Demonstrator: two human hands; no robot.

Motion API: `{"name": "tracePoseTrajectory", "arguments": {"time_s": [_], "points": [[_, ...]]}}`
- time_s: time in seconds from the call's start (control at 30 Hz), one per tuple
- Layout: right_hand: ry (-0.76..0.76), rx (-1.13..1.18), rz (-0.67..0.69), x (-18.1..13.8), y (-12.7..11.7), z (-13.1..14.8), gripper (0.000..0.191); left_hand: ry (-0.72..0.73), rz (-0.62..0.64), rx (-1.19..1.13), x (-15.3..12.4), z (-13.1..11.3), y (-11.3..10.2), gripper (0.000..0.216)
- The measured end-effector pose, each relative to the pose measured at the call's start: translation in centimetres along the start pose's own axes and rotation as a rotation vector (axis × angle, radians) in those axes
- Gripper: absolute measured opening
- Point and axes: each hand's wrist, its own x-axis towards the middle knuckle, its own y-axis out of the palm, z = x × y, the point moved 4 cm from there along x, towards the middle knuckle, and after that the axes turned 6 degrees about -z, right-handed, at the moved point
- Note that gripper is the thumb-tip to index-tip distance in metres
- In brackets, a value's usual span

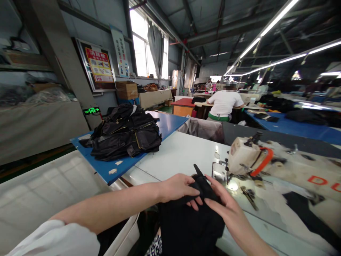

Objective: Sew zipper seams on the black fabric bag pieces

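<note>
A piece of black fabric (191, 227) hangs over the near edge of the white table, with a narrow strip sticking up at its top. My left hand (181, 188) grips its upper part from the left, thumb on top and some fingertips showing below. From the right, my right hand (222, 199) pinches the same fabric between thumb and fingers. Both hands are close together, just left of the sewing machine (243, 156), whose lamp lights the needle area. What lies inside the folds is hidden.
A heap of black garments (128, 133) with zips lies on a blue table (170, 121) at the left. Black cloth pieces (306, 209) rest beside the machine. A white bin (53, 188) stands at the near left. A person in a white shirt (225, 103) sits farther back.
</note>
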Motion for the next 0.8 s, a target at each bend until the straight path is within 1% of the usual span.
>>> {"name": "tracePoseTrajectory", "arguments": {"time_s": [0.07,0.13,0.17,0.23,0.3,0.37,0.47,0.53,0.57,0.63,0.7,0.73,0.77,0.8], "points": [[-0.001,-0.005,-0.024,-0.3,-0.5,0.7,0.048,0.097,-0.050,0.039,-0.4,-0.1,0.1,0.018],[-0.014,-0.066,-0.066,-0.4,-0.9,1.4,0.039,0.178,-0.068,0.072,-0.8,0.0,0.2,0.018],[-0.044,-0.124,-0.083,-0.5,-1.0,1.8,0.036,0.210,-0.069,0.079,-1.0,0.2,0.3,0.018],[-0.160,-0.263,-0.113,-0.6,-1.1,2.7,0.033,0.255,-0.071,0.070,-1.3,0.5,0.6,0.019],[-0.301,-0.390,-0.150,-0.8,-0.9,3.7,0.029,0.283,-0.078,0.056,-1.5,0.7,1.0,0.020],[-0.409,-0.476,-0.175,-1.0,-0.6,4.4,0.026,0.296,-0.088,0.049,-1.5,0.9,1.4,0.021],[-0.501,-0.546,-0.158,-1.2,-0.1,5.1,0.019,0.303,-0.100,0.067,-1.6,0.9,1.9,0.022],[-0.539,-0.566,-0.141,-1.3,0.1,5.6,0.018,0.308,-0.114,0.122,-2.1,0.8,2.1,0.022],[-0.559,-0.572,-0.142,-1.5,0.2,5.9,0.017,0.325,-0.142,0.181,-2.5,0.6,2.0,0.021],[-0.612,-0.586,-0.164,-1.9,0.3,6.6,0.016,0.436,-0.271,0.361,-3.7,-0.1,1.7,0.019],[-0.684,-0.604,-0.174,-2.4,0.6,7.5,0.014,0.638,-0.462,0.563,-5.2,-1.3,1.3,0.021],[-0.722,-0.616,-0.155,-2.7,1.0,8.0,0.014,0.739,-0.542,0.640,-5.9,-1.9,1.3,0.026],[-0.765,-0.628,-0.124,-3.0,1.4,8.5,0.014,0.820,-0.583,0.693,-6.4,-2.3,1.3,0.033],[-0.813,-0.641,-0.088,-3.3,1.9,8.9,0.015,0.867,-0.583,0.723,-6.7,-2.6,1.4,0.038]]}}
